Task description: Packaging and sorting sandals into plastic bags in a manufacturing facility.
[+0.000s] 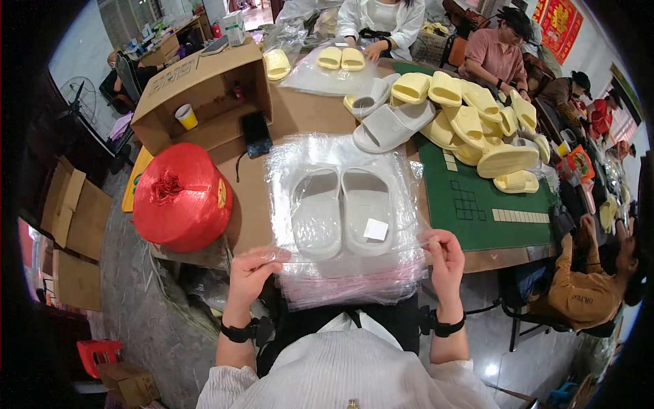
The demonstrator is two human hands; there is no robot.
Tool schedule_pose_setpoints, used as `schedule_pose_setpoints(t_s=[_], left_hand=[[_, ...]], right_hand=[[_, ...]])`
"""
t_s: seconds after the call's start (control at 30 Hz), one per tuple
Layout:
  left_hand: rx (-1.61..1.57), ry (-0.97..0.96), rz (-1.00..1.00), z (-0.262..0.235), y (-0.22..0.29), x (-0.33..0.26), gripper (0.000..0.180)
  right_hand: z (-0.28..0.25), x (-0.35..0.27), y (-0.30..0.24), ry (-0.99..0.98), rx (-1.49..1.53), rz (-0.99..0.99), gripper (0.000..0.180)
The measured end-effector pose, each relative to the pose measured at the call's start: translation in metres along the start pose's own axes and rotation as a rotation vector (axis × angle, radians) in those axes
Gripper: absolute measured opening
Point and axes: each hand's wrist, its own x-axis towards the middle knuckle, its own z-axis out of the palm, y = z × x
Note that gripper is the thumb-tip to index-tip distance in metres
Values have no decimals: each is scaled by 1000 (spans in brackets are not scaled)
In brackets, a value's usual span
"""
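Note:
A pair of light grey slippers (pixel 316 218) lies side by side inside a clear plastic bag (pixel 409 198), toes pointing away from me. A white label (pixel 375 230) sits on the right slipper. My left hand (pixel 255 271) pinches the bag's near left edge, fingers closed. At the near right edge my right hand (pixel 443 259) grips the same bag between thumb and fingers. Beneath it, a stack of clear bags (pixel 354 283) with reddish strips reaches over the table's front edge.
A heap of yellow and grey slippers (pixel 470 126) covers the back right, partly on a green mat (pixel 490 221). On the left stand a red twine roll (pixel 180 198), a cardboard box (pixel 204 95) and a black phone (pixel 255 134). Across the table, a person (pixel 378 31) handles yellow slippers (pixel 340 58).

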Motion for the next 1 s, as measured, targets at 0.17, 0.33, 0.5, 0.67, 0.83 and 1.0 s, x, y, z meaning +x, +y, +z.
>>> schedule_pose_setpoints(t_s=[0.17,0.33,0.5,0.67,0.83,1.0], left_hand=[[230,-91,195,-2,-35,5,21],[534,-249,195,0,-67,-8,24],[553,-255,156,-3,-53,-13,31],[587,-334,123,-5,-36,-9,33],[729,-85,-22,-8,2,17,32],[623,259,-35,-18,36,103,33]], right_hand=[[-11,-1,23,-63,-137,-110,6],[-17,-20,55,-81,-503,-66,11],[-14,-20,39,20,-672,-243,23],[7,-17,8,124,-731,-472,29],[18,-11,11,17,-597,-464,22],[29,5,17,-101,-601,-541,23]])
